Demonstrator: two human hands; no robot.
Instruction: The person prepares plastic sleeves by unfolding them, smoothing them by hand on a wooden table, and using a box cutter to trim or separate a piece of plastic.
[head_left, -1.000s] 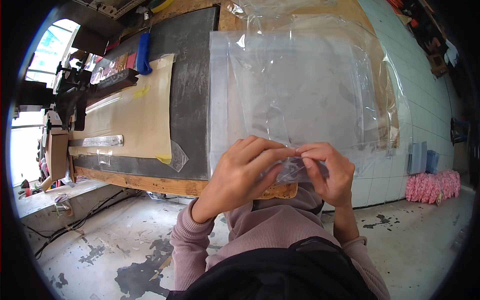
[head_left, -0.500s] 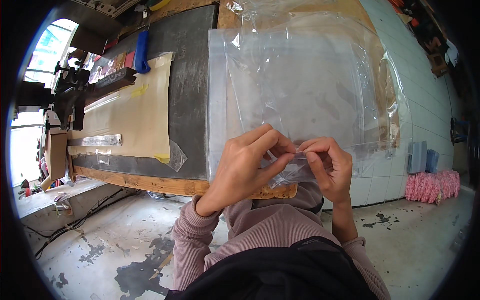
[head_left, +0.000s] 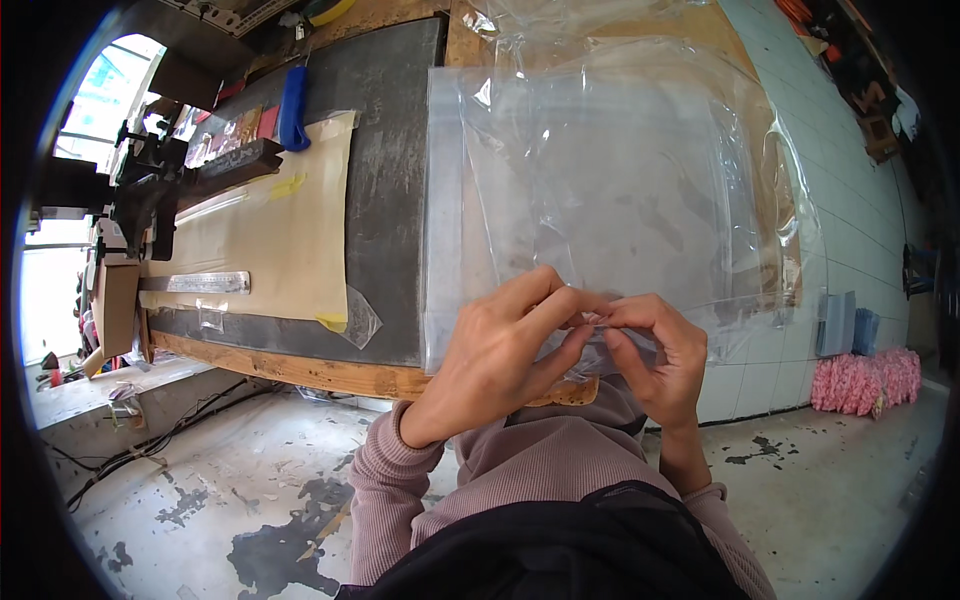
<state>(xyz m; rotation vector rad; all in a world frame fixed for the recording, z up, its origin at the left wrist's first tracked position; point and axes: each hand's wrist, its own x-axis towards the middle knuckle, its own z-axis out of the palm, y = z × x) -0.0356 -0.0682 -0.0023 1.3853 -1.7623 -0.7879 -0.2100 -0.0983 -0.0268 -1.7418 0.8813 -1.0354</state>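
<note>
Clear plastic sheets (head_left: 620,170) lie stacked on the wooden table in front of me, their surfaces glossy and wrinkled toward the right. At the near edge of the stack, my left hand (head_left: 520,335) pinches a bit of the clear plastic between thumb and fingers. Close against it, my right hand (head_left: 660,350) pinches the same plastic, its thumb and index finger almost touching the left fingertips. A crumpled fold of the film hangs below the fingers. Exactly what lies between the fingertips is too small to make out.
To the left, a dark board (head_left: 390,180) carries a tan sheet (head_left: 270,230), a metal ruler (head_left: 200,283) and a blue-handled tool (head_left: 293,110). Black clamp-like machinery (head_left: 145,195) stands at far left. A pink bundle (head_left: 865,383) sits by the tiled surface at right.
The view has shifted slightly, so the table sits a little lower and farther right. Both hands keep their pinch, with the fingertips drawn closer together.
</note>
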